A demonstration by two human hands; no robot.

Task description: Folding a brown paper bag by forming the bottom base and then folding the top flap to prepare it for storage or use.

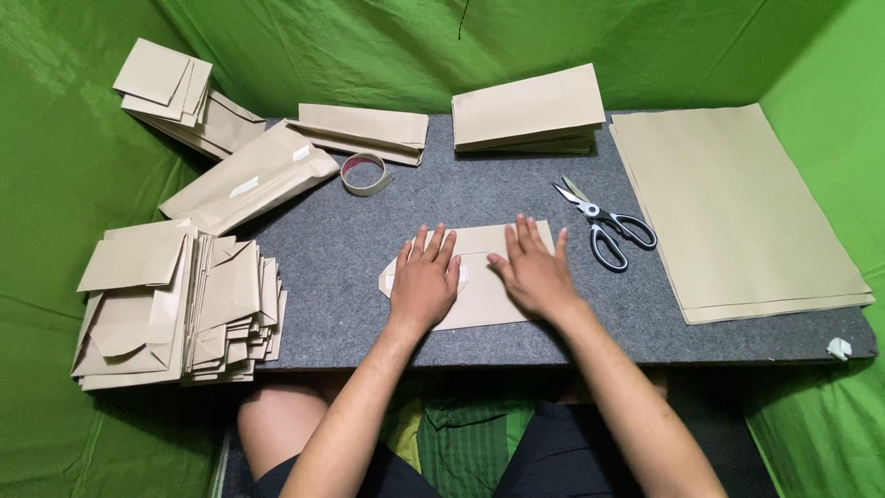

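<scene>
Near the front edge of the desk (369, 231), at mid-width, a brown paper envelope (479, 300) is pinned flat under both hands. Left hand (424, 277) is laid open, fingers spread, over its pointed flap end; right hand (535, 272) is pressed flat on the far half, nothing gripped. Long axis runs along the front edge, flap tip aimed at the left edge. Scissors (604, 226) lie just right of the right hand.

Left hand (425, 279) and right hand (534, 272) lie side by side, apparently flat, palms down, fingers spread.
</scene>
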